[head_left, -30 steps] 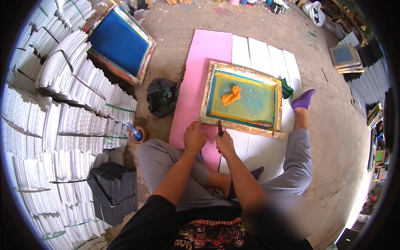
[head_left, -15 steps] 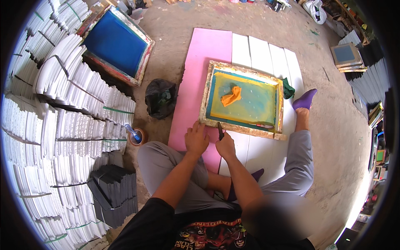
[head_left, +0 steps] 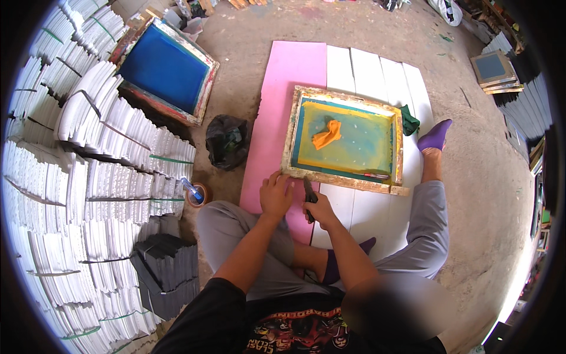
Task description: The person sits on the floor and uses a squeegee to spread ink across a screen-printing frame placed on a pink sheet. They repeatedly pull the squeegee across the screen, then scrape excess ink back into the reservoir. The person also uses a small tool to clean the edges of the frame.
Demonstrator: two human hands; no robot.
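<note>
A screen-printing frame [head_left: 348,183] with a worn, paint-stained wooden border lies in front of me. Its mesh is yellow and teal, and on it rest a crumpled orange cloth [head_left: 326,134] and a thin pen-like thing [head_left: 376,175]. My left hand [head_left: 275,196] is open, fingers apart over the pink board, fingertips at the frame's near left corner. My right hand [head_left: 320,210] is closed around a dark pliers-like tool [head_left: 309,192], its tip pointing at the frame's near edge. The exact shape of the tool's jaws is too small to tell.
Beneath the frame are a pink board [head_left: 283,94] and white boards [head_left: 368,68]. A green cloth [head_left: 408,120] sits by the frame's right side. To the left are a black plastic bag [head_left: 226,141], a blue screen frame [head_left: 168,65], a round container [head_left: 196,194] and tall white stacks [head_left: 112,183].
My right hand has turned and drawn back slightly, so more of the dark tool shows. My left hand has shifted a little at the frame's corner. The frame stays nearly in place.
</note>
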